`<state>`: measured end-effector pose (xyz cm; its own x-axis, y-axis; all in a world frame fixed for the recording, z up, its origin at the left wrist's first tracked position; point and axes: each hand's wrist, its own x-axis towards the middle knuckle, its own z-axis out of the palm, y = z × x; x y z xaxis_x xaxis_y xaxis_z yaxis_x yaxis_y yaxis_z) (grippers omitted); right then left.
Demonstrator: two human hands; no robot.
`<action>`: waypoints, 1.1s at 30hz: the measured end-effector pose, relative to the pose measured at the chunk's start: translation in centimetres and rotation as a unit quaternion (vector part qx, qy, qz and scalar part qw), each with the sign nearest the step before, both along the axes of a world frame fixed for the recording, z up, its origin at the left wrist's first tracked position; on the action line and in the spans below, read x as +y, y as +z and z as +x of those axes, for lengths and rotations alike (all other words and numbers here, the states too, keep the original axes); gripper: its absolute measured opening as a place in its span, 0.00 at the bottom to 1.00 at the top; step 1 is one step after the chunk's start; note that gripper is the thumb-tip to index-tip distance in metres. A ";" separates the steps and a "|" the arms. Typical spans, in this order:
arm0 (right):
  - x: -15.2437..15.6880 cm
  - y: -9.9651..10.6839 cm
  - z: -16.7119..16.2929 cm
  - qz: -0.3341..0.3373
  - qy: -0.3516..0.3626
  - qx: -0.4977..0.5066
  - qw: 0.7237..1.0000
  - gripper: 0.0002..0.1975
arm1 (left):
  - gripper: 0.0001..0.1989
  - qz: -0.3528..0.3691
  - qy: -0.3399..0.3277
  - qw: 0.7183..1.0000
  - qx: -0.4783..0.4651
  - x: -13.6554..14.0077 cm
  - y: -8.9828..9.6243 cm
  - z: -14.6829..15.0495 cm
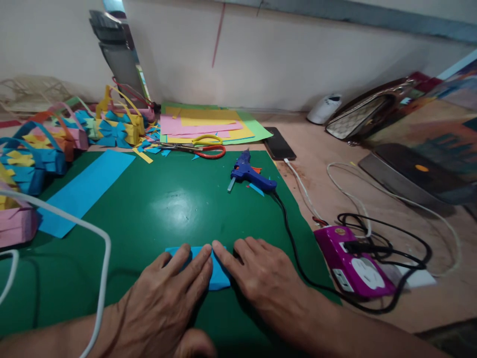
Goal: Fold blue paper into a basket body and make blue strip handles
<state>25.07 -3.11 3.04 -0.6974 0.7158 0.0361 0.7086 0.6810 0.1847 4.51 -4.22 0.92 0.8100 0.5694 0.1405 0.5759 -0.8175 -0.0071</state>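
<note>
A piece of folded blue paper (pixel 219 279) lies on the green mat at the near middle. My left hand (pixel 167 293) rests over its left part, fingers stretched out and pressing it down, with the thumb apart below. From the right, my right hand (pixel 257 271) touches the paper's top edge with its extended index finger, while the other fingers bend loosely. The two index fingertips nearly meet. Both hands hide much of the paper. Beyond them lies a blue glue gun (pixel 248 171) with a clear glue stick poking from its back.
Several colourful paper baskets (pixel 119 129) stand at the left, beside a blue paper strip (pixel 87 191). Scissors (pixel 208 146) lie before stacked coloured sheets (pixel 208 124). A phone (pixel 279 144) and a purple power strip (pixel 354 266) with cables sit right. A white cable (pixel 106 258) crosses the near left.
</note>
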 end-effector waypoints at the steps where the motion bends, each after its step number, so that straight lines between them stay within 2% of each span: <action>1: 0.0 -0.2 -0.1 -0.002 0.002 0.002 1.000 0.20 | 0.44 -0.002 0.003 1.000 0.002 -0.1 -0.1 0.0; 6: -0.1 -1.8 0.0 0.034 0.019 0.015 0.999 0.21 | 0.46 0.002 0.041 0.999 -0.011 -0.6 -0.8 -0.1; 10: 0.0 -2.6 0.1 0.056 0.023 0.016 0.998 0.23 | 0.47 0.025 0.037 0.998 -0.037 -0.5 -0.9 -0.7; 15: 0.4 -2.1 -0.2 0.067 0.028 0.032 0.997 0.19 | 0.45 0.043 0.064 0.995 -0.065 -0.6 -0.9 -2.4; 24: 0.6 -1.8 -0.1 0.065 0.041 0.022 0.997 0.21 | 0.43 0.015 0.084 0.991 -0.103 -0.8 -1.6 -5.1; 30: 0.8 -1.6 -0.3 0.069 0.074 -0.007 0.995 0.17 | 0.36 0.034 0.082 0.991 -0.103 -0.4 -0.5 -4.1; 33: 1.0 -1.3 -0.3 0.069 0.105 -0.037 0.991 0.16 | 0.37 0.039 0.040 0.994 -0.093 -0.4 -0.3 -2.9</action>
<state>24.79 -2.15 1.71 -0.8350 0.5463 0.0664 0.5348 0.7771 0.3317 1.63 -4.67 0.66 0.7183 0.6129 0.3292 0.6367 -0.7698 0.0439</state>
